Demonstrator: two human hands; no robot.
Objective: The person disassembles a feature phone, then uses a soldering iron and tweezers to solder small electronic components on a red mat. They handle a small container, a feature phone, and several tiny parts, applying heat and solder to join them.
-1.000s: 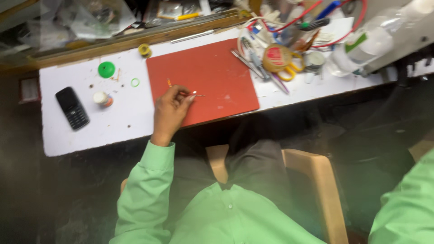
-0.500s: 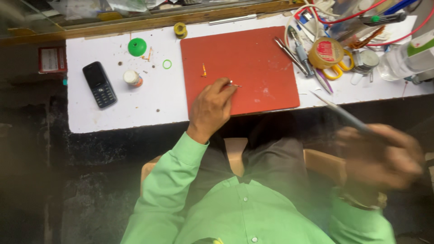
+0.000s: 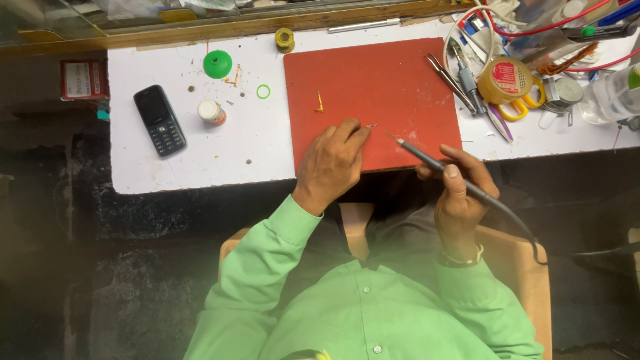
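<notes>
Left hand point(image 3: 331, 163): rests on the near edge of the red mat point(image 3: 400, 73), fingers drawn together in a closed grip, pinching a tiny metal part point(image 3: 371, 125) at the fingertips; the part lies against the mat, towards its front middle

Right hand point(image 3: 460, 193): off the tabletop's near edge, closed grip around a dark pen-like soldering iron point(image 3: 427, 159); the iron slants up and left, its tip just beside the tiny part, whether touching cannot be told; a dark cord point(image 3: 513, 223) trails from its rear end

Red mat: rectangular, lying flat on the white tabletop point(image 3: 200, 157), right of centre; a small orange component point(image 3: 320, 102) sits on it, apart from the hands

Left of the mat: black keypad phone point(image 3: 159, 121), small white jar with orange base point(image 3: 212, 111), green round cap point(image 3: 218, 64), green ring point(image 3: 263, 91)

Back edge: yellow solder spool point(image 3: 285, 39)

Right of the mat: tweezers and slim tools point(image 3: 460, 77), roll of tan tape point(image 3: 507, 79), yellow-handled scissors point(image 3: 523, 105) under the tape, red wires point(image 3: 533, 30), clear plastic bottle point(image 3: 610, 97)

Person: green shirt sleeves point(image 3: 260, 267), seated on a wooden chair point(image 3: 513, 267)
</notes>
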